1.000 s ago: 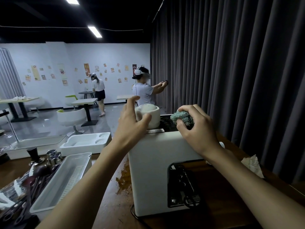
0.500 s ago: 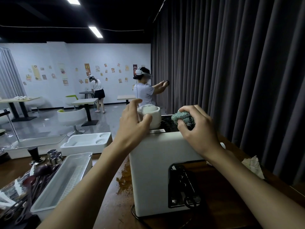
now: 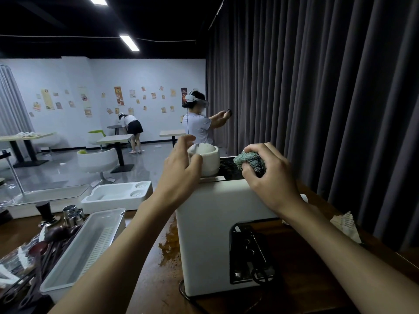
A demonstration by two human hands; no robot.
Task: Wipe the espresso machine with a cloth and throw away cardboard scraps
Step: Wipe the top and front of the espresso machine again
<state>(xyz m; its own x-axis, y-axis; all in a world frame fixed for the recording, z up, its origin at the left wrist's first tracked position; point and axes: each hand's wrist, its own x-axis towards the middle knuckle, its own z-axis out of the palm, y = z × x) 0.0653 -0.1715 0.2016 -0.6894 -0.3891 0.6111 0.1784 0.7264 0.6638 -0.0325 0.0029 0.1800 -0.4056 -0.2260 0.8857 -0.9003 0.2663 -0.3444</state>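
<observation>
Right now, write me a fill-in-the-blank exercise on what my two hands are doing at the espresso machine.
The right hand grips the crumpled cloth at the ____ of the espresso machine.
The left hand holds a white ____ standing on that machine.
The clear tray lies on the machine's ____ side.
Missing words: top; cup; left.
</observation>
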